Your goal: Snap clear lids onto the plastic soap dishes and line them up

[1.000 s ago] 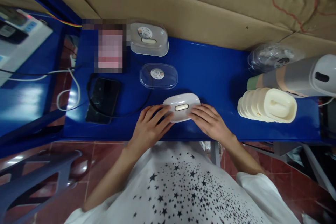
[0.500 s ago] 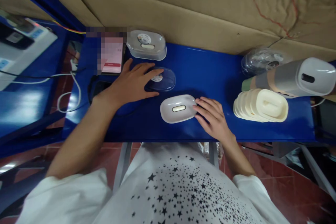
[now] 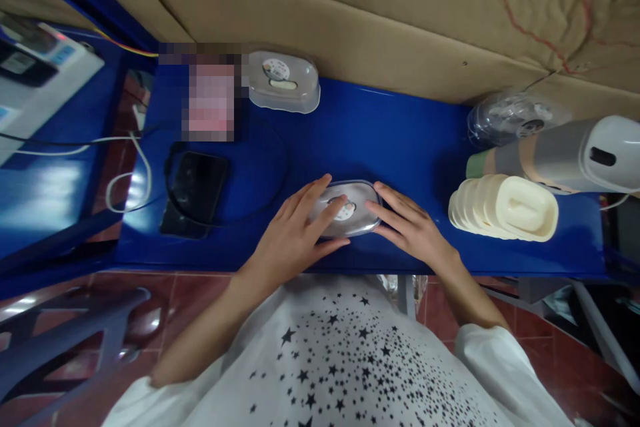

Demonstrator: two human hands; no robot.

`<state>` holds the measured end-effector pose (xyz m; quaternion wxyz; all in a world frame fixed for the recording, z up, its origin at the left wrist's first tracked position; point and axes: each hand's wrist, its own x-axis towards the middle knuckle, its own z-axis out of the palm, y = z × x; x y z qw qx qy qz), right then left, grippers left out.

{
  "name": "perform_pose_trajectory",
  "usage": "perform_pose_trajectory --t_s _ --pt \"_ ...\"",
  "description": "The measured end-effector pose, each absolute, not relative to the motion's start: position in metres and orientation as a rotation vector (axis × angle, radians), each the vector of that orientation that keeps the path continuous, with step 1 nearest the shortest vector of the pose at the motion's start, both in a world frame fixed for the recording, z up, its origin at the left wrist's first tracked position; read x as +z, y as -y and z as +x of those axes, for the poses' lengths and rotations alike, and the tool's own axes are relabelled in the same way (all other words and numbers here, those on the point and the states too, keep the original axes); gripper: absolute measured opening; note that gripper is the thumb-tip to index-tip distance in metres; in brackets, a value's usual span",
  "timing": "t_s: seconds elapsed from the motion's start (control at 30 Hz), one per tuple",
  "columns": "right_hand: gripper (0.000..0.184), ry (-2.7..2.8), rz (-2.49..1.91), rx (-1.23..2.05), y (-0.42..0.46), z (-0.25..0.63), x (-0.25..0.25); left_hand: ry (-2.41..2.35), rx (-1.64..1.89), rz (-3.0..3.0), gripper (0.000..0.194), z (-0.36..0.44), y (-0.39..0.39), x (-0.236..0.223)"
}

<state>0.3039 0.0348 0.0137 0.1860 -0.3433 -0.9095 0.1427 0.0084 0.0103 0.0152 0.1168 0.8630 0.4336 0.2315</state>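
A clear plastic lid (image 3: 345, 212) with a round sticker lies over a pale oval dish (image 3: 361, 229) near the table's front edge. Whether the lid is seated on the rim, I cannot tell. My left hand (image 3: 295, 230) grips the lid from the left, with fingertips on its top and the thumb along its near side. At the right end, my right hand (image 3: 411, 230) holds the dish with its fingers around the end and one fingertip on the lid. A similar lidded box (image 3: 283, 83) sits at the back, against the brown covering.
A stack of cream dishes (image 3: 505, 208) and a grey stack (image 3: 560, 153) lie to the right, with clear lids (image 3: 507, 121) behind them. On the left are a black phone (image 3: 194, 193), a cable and a blurred pink screen (image 3: 211, 100).
My left hand has brought the clear lid right and toward me, onto the dish. My right hand has stayed at the dish's right end. The black phone is now uncovered.
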Motion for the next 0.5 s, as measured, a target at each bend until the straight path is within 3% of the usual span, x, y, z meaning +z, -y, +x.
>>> perform_pose_trajectory --t_s 0.3,0.5 --pt "0.092 2.585 -0.923 0.452 -0.035 0.303 0.01 -1.016 0.845 2.62 0.062 -0.008 -0.001 -0.008" --pt "0.087 2.647 -0.754 0.425 -0.042 0.295 0.006 -1.001 0.938 2.665 0.053 -0.009 -0.003 -0.017"
